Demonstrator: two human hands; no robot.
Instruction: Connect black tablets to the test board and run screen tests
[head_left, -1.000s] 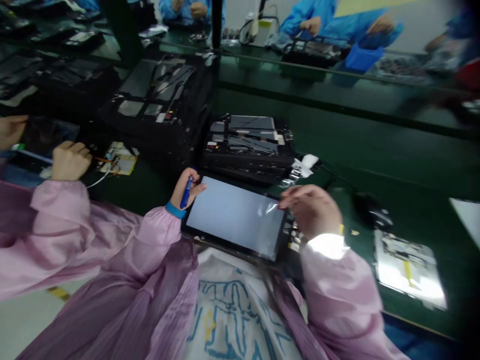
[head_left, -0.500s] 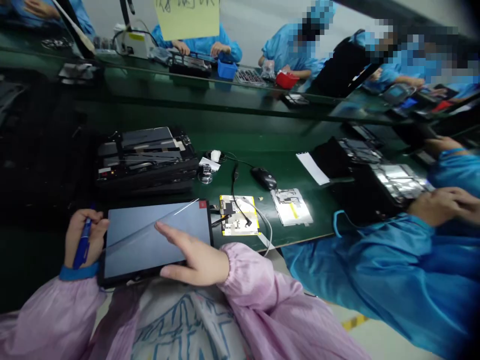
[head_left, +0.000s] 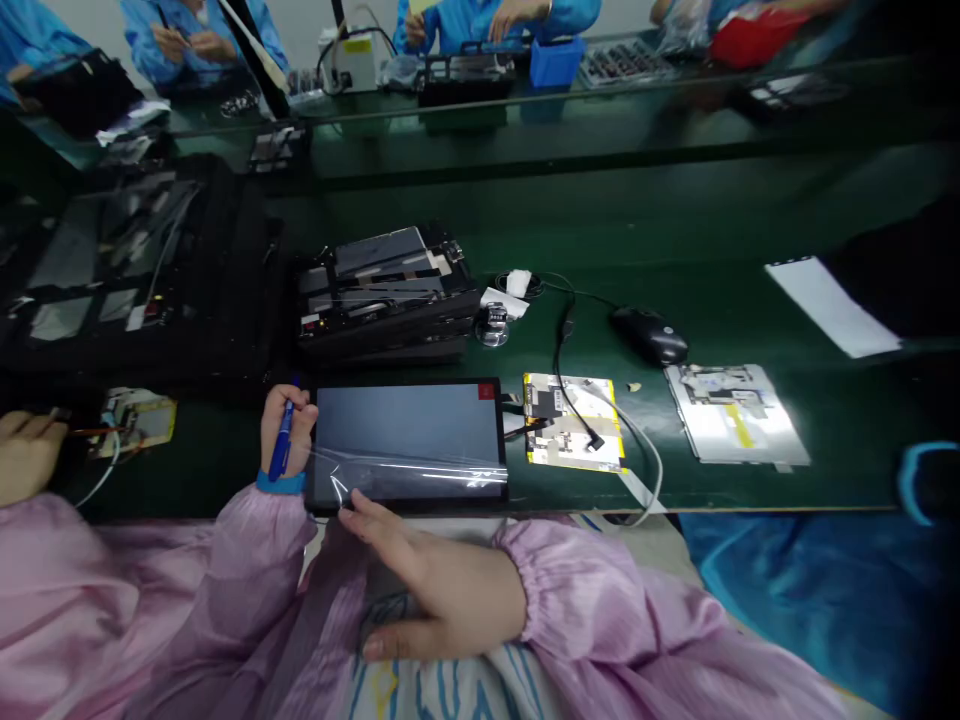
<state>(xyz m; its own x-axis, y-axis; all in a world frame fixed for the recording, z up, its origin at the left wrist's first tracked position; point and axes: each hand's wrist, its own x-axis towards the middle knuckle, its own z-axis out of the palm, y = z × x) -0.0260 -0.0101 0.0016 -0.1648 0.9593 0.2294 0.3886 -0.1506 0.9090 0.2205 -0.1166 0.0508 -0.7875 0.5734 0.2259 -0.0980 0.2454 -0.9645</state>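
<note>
A tablet screen panel (head_left: 405,435) with a black frame and a red corner tag lies at the table's front edge. Loose clear film shows creases and glare along its lower half. My left hand (head_left: 289,432) is closed at the panel's left edge, with a blue pen (head_left: 282,442) held in its fingers. Fingertips of my right hand (head_left: 439,590) reach the panel's lower left edge at the film; its fingers are stretched and the thumb stands apart. Right of the panel, joined by short cables, sits a circuit board with a yellow-edged battery (head_left: 574,425).
Stacked black panels (head_left: 382,300) stand behind the screen, with more in a pile (head_left: 135,270) at left. A mouse (head_left: 649,335), a metal plate (head_left: 739,415) and a white paper strip (head_left: 832,305) lie rightward. A co-worker's hand (head_left: 28,455) works at far left.
My view has turned to the left and levelled. My right hand has slid from the middle of the screen down to its lower edge, and the film's crease now runs low across the panel.
</note>
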